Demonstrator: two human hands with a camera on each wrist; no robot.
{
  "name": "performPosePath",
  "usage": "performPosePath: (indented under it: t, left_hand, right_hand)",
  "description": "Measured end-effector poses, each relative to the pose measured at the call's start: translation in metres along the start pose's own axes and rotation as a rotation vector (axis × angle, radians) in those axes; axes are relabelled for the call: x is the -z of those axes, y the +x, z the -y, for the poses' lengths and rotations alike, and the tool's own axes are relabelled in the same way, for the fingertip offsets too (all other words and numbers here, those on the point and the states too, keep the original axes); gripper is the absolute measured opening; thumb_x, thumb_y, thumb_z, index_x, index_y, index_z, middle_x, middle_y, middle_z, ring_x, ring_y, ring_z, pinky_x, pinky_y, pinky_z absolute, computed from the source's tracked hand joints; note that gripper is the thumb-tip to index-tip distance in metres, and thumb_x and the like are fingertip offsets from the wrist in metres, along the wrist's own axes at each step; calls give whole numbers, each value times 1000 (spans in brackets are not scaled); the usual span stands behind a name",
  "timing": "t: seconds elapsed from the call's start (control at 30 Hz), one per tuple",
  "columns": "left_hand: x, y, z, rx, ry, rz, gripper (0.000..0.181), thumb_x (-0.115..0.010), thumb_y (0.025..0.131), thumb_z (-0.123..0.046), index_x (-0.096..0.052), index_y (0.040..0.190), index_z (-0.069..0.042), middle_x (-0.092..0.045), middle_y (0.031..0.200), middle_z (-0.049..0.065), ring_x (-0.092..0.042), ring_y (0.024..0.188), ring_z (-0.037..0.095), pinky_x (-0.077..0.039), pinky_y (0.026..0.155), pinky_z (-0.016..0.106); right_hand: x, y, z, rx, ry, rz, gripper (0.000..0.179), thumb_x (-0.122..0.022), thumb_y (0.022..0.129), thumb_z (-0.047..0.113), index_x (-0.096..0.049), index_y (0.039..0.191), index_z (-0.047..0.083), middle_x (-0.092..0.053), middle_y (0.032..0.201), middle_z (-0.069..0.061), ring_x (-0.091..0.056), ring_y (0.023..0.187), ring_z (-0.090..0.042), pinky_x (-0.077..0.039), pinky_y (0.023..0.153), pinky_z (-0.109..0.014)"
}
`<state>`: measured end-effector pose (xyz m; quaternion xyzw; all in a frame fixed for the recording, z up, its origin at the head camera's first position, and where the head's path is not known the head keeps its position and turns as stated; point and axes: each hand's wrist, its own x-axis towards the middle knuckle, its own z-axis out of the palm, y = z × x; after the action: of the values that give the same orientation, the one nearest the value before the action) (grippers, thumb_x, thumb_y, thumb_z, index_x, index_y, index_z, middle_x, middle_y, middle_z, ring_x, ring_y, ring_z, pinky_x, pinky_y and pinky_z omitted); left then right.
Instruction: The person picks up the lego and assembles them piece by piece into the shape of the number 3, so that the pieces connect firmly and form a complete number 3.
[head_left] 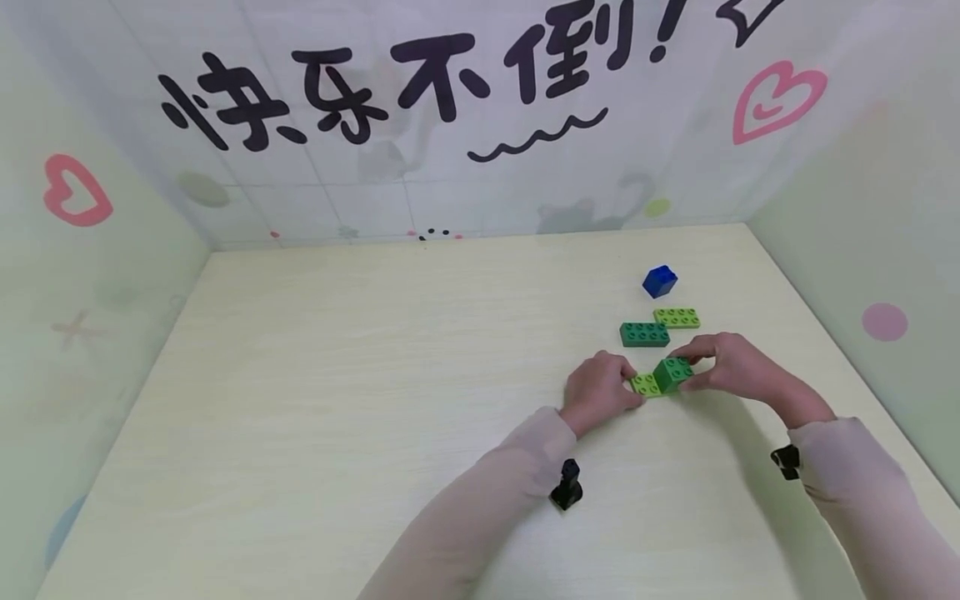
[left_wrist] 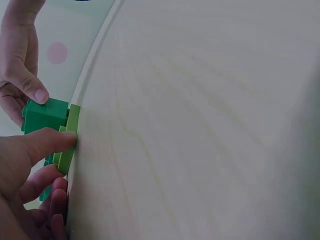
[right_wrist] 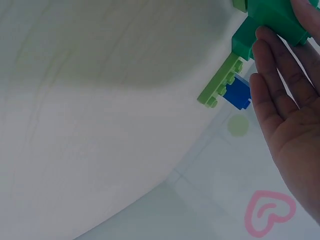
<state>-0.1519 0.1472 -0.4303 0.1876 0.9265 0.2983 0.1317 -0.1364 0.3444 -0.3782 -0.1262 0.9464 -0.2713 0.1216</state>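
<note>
"While the left hand (head_left: 600, 387) pinches the lime plate (head_left: 645, 385), where does that plate lie?"

"Toward the right side of the surface (head_left: 375, 375), just in front of the dark green brick (head_left: 645, 335). The left grip has it by the left end, thumb on the near edge."

"And the right hand (head_left: 731, 367)?"

"Its grip holds the green block (head_left: 672, 375) between thumb and fingers, thumb on the near side, fingers on the far side."

"Is the block joined to the plate?"

"It stands upright over the right end, leaving studs bare on the left. I can't tell whether it is pressed fully home."

"What's beyond the dark green brick?"

"Another lime plate, the rear plate (head_left: 677, 318), just beside its far right corner. Past that, near the back wall (head_left: 480, 200), the blue brick (head_left: 660, 282), set askew."

"Anything by the sleeves?"

"A small black device (head_left: 567, 487) at the left one."
</note>
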Motion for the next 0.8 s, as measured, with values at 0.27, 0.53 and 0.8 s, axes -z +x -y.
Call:
performPosePath:
  t: [0.27, 0.53, 0.8]
  left_hand:
    - [-1, -1, 0, 8, -3, -4, 33, -79, 70, -34, -70, 101, -23, -55, 83, -12, -47, 69, 1, -36, 55, 18]
    - [-1, 0, -1, 3, -7, -7, 32, -79, 70, -34, -71, 99, -24, -55, 83, -14, -47, 70, 1, -36, 55, 18]
    - [1, -3, -1, 11, -13, -11, 32, -79, 70, -34, -71, 99, -24, -54, 81, -14, -46, 69, 1, -36, 55, 18]
  right_hand:
    - [-4, -2, -2, -23, 28, -16, 41, -78, 71, 15, -66, 107, -1, -65, 102, -12, -56, 97, -29, -43, 82, -47]
    - [0, -5, -7, -4, 44, 18, 44, -77, 73, 23, -64, 109, 1, -63, 104, -9, -56, 90, -22, -45, 81, -43]
    - [7, -4, -9, 62, 91, 69, 47, -75, 76, 26, -62, 115, 1, -62, 109, -10, -59, 93, -21, -47, 82, -38]
